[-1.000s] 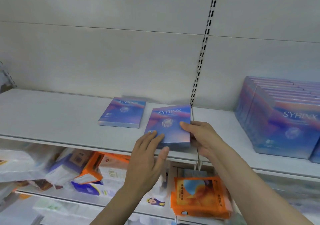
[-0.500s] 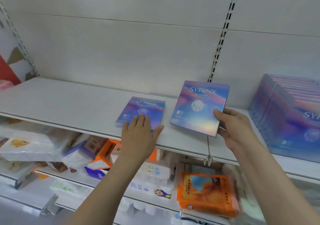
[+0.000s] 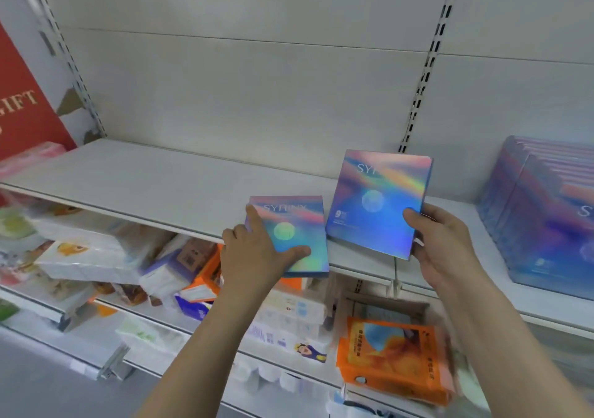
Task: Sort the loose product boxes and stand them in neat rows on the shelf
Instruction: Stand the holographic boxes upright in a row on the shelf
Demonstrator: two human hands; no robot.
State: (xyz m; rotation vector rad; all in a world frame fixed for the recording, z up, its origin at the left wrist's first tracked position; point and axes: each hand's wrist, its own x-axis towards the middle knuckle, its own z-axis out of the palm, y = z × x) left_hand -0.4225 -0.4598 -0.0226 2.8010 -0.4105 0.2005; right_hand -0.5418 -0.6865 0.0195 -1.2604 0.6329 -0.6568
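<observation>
Two flat iridescent blue-and-pink boxes marked SYRINX are in my hands over the white shelf [image 3: 167, 183]. My left hand [image 3: 257, 250] grips the smaller-looking box [image 3: 292, 224] at its lower left, thumb across the front, and tilts it up off the shelf's front edge. My right hand [image 3: 440, 244] holds the second box [image 3: 376, 202] by its lower right corner, nearly upright, just above the shelf. A row of the same boxes [image 3: 546, 224] stands upright at the far right of the shelf.
A slotted upright [image 3: 424, 73] runs down the back wall behind the right box. A red gift box [image 3: 22, 109] stands at the far left. The lower shelf holds orange packs [image 3: 392, 359] and several tissue packs [image 3: 90, 257].
My left hand has taken hold of the box that lay flat and lifted it toward the shelf's front edge. The right hand has raised its box more upright. The view has shifted left.
</observation>
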